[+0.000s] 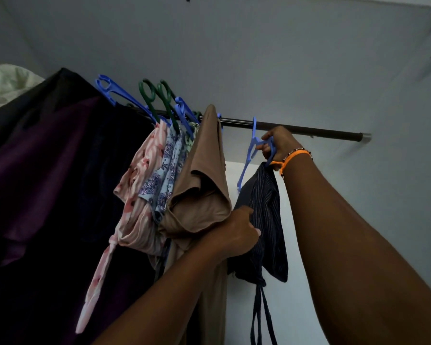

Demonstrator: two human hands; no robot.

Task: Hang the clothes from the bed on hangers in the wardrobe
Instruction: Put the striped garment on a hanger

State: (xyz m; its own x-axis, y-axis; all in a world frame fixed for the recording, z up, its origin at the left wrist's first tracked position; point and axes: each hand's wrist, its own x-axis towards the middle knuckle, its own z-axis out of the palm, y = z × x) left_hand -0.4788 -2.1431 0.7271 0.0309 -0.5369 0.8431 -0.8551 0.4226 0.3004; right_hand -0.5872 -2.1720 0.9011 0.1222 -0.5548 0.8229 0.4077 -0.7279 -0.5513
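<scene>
Both hands are busy: your right hand (278,148) grips the blue hanger (250,155) hooked on the rail (309,129); your left hand (239,230) pinches the striped garment (264,195). Smooth it straight before letting go.

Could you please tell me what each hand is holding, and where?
Right hand grips the blue hanger near its neck; left hand holds the striped garment at mid-cloth.
</scene>
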